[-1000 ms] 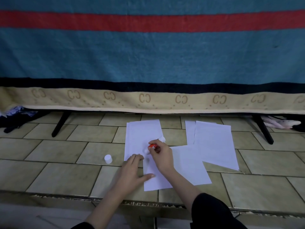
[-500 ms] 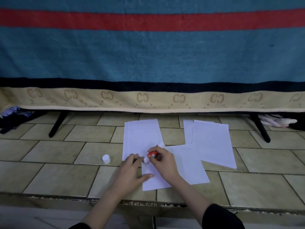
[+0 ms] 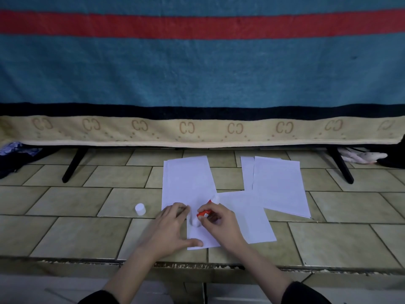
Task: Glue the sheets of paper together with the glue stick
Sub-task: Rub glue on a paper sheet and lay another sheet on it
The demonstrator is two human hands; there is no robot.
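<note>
Head view, left hand: my left hand (image 3: 169, 229) lies flat, fingers straight, pinning the thin white paper sheet (image 3: 188, 185) on the tiled floor (image 3: 65, 229).
Head view, right hand: my right hand (image 3: 219, 222) pinches the short red-and-white glue stick (image 3: 202, 216), tip on the sheet.
Handling: I judge the paper light, floppy and slippery; hold the stick mid-barrel.

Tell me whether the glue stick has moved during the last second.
Yes. The glue stick, held in the right hand, has slid along the sheet toward the person. It was beyond the white cap on the tiles and is now about level with it.
</note>
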